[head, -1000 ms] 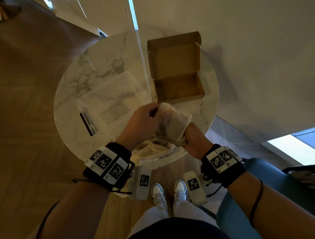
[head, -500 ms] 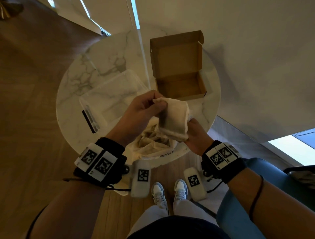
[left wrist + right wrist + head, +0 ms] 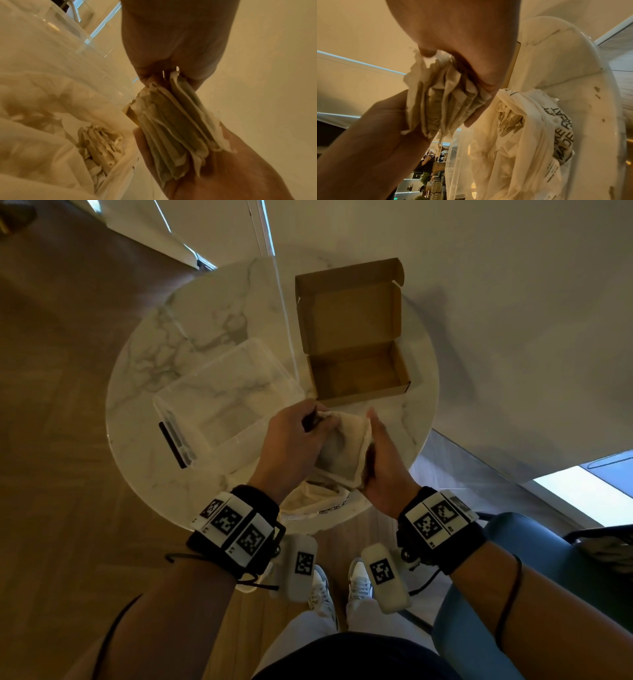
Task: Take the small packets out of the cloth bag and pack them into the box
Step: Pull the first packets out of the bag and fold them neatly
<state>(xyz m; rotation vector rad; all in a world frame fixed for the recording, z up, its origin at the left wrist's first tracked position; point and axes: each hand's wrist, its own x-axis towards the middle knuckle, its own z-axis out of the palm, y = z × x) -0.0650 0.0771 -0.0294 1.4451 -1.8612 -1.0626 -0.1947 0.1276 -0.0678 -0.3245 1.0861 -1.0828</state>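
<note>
A stack of several small cream paper packets (image 3: 342,450) is squeezed between my two hands, just above the table's near edge. My left hand (image 3: 308,426) grips the stack's left side with curled fingers. On the right side, my right hand (image 3: 373,436) holds it with the palm against it. The left wrist view shows the packets (image 3: 171,128) fanned edge-on. Under the hands lies the cream cloth bag (image 3: 315,501), its mouth open, with more packets (image 3: 510,119) inside. The brown cardboard box (image 3: 359,371) stands beyond the hands, lid up, and looks empty.
A clear plastic container (image 3: 219,405) with a dark label sits left of the box on the round marble table (image 3: 164,354). A wall runs close behind the table. A blue chair (image 3: 548,559) stands at my right, and wooden floor lies to the left.
The packet stack, held up facing me half a second ago, is now tipped flatter and pressed between both hands. My right hand has slid up along its right side.
</note>
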